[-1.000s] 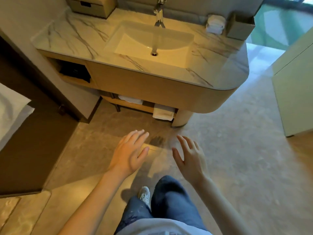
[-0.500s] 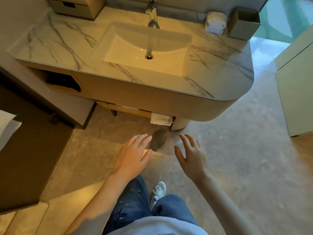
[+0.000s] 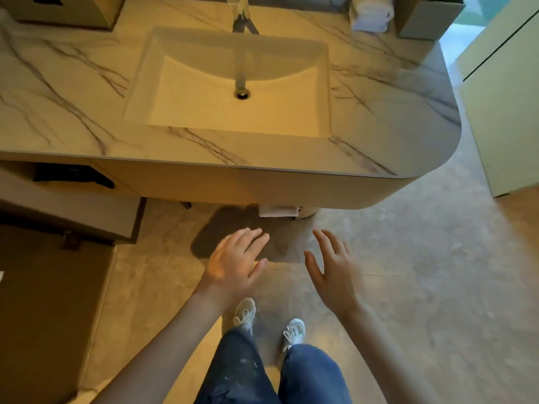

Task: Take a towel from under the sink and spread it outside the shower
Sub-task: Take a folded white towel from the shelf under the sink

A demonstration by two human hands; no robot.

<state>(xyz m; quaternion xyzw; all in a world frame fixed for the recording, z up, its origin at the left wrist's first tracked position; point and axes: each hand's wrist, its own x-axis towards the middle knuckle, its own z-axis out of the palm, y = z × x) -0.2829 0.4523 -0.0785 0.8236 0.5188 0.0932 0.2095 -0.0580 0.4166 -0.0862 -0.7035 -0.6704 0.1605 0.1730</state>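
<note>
A folded white towel peeks out from under the front edge of the wooden vanity, below the white sink; most of it is hidden by the marble counter. My left hand hovers over the floor in front of the vanity, fingers spread, holding nothing. My right hand is beside it, also open and empty, just below and right of the towel's edge. Both hands are apart from the towel.
A rolled white cloth and a grey box stand at the counter's back right. A dark item lies in the left cubby. A pale cabinet stands at the right. My feet in white shoes are on the stone floor.
I have stepped closer to the vanity, so the counter now hides the shelf and most of the towels. Both hands stay open and have moved nearer the vanity's base.
</note>
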